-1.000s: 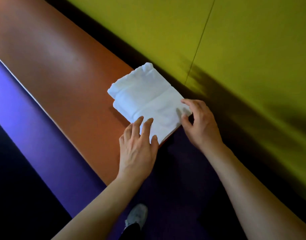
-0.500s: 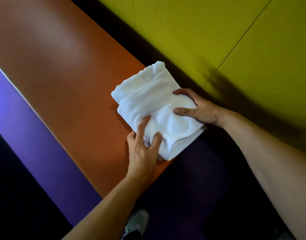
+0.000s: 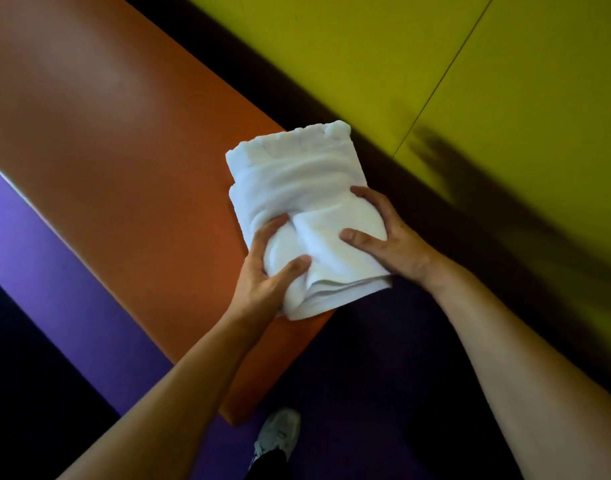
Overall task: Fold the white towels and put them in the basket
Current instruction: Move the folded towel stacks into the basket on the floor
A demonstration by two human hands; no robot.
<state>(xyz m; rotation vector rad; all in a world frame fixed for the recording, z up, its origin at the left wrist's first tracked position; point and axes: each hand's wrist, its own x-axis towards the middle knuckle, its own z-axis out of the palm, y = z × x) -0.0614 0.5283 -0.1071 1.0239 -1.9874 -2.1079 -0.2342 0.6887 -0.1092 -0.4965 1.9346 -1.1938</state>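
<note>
Head view shows a thick, folded white terry towel (image 3: 297, 188) bunched into soft creases, its layered edges stacked at the near end. It sits over the near right corner of the orange tabletop (image 3: 124, 168). Left hand (image 3: 262, 275) grips its near left side, thumb pressed on top; right hand (image 3: 390, 237) clasps its right side, thumb on top.

no readable text, label, brand, number or sign anywhere in view
</note>
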